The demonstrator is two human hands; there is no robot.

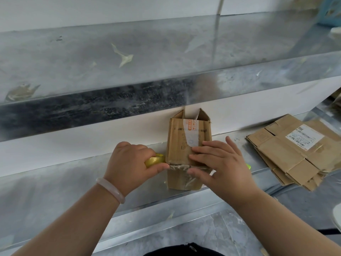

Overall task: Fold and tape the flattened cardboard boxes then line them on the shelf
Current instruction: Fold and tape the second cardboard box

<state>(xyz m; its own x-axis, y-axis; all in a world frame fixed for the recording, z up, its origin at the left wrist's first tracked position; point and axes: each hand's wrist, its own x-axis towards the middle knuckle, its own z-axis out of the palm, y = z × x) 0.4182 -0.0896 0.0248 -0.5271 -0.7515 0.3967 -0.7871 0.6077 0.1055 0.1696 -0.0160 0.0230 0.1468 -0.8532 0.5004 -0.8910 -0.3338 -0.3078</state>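
— Where's the box [184,145]?
— On the lower shelf [55,182], under my flat right hand [221,163]; my left hand [129,163] grips the tape roll [154,160] beside it.
— Around it?
— Flattened stack [295,150] to the right, upper shelf [92,71] overhead.

— We see only a yellow sliver of the tape roll [155,160]; our left hand [129,164] covers the rest.
— And our right hand [219,163] hides the near top edge of the box [182,137]. The label [304,137] print is too small to read, and the blurred blue thing [330,10], perhaps a basket, is cut off at the corner.
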